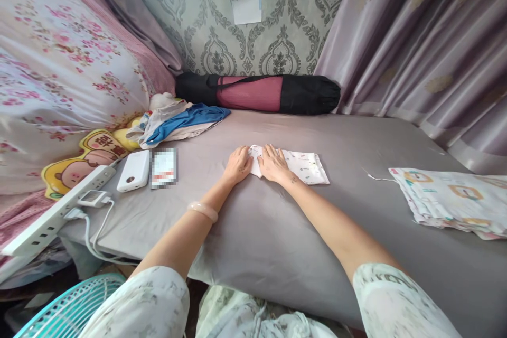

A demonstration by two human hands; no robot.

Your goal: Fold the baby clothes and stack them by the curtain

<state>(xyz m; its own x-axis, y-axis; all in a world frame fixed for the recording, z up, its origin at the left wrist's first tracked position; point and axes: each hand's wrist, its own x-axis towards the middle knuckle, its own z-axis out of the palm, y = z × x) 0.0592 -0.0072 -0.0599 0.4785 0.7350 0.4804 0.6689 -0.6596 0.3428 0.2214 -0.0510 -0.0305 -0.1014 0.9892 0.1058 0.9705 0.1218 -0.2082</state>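
Note:
A small white cloth with a fine print (307, 165) lies folded flat on the grey bed sheet (245, 227). My left hand (238, 163) rests at the cloth's left end, its fingers stretched forward over the edge. My right hand (274, 162) lies flat on the left part of the cloth, fingers spread a little, hiding some of it. The two hands are close together but apart, and neither grips anything.
A stack of patterned cloths (455, 200) lies at the right. Blue and white clothes (190, 121), a power bank (133, 171) and a power strip (59, 208) are at the left. A rolled black and pink bag (253, 94) lies along the wall.

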